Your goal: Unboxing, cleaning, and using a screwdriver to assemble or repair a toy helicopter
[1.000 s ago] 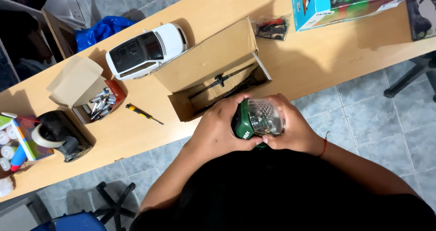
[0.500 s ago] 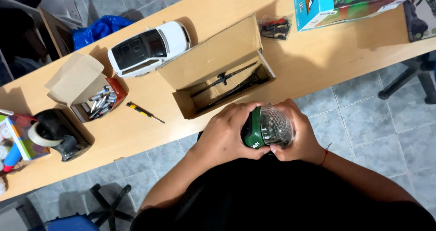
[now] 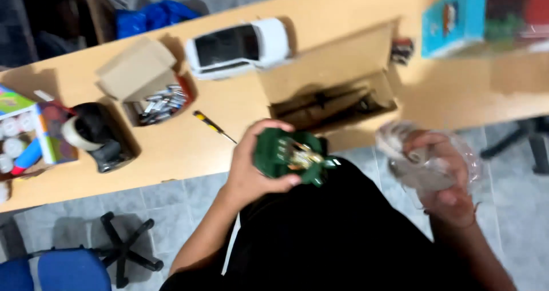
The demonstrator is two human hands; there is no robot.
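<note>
a black tape dispenser (image 3: pixel 97 133) sits at the left of the wooden surface (image 3: pixel 189 148), then a small cardboard box of metal bits (image 3: pixel 150 90), a yellow-handled screwdriver (image 3: pixel 213 126) and a white toy car body (image 3: pixel 239 46). the left hand (image 3: pixel 254 168) curls its fingers around a green plastic part with a circuit board (image 3: pixel 291 155), held over the lap just below the open cardboard box (image 3: pixel 331 85). well apart to the right, the right hand (image 3: pixel 443 176) grips a clear plastic dome (image 3: pixel 426 156), blurred.

The green part (image 3: pixel 289 156) at centre frame looks like matt plastic; the clear cover (image 3: pixel 429 159), blurred at right, seems glossy plastic. Upper centre, the open box (image 3: pixel 326 73) is matt brown cardboard on a smooth wooden table (image 3: pixel 229 119).
</note>
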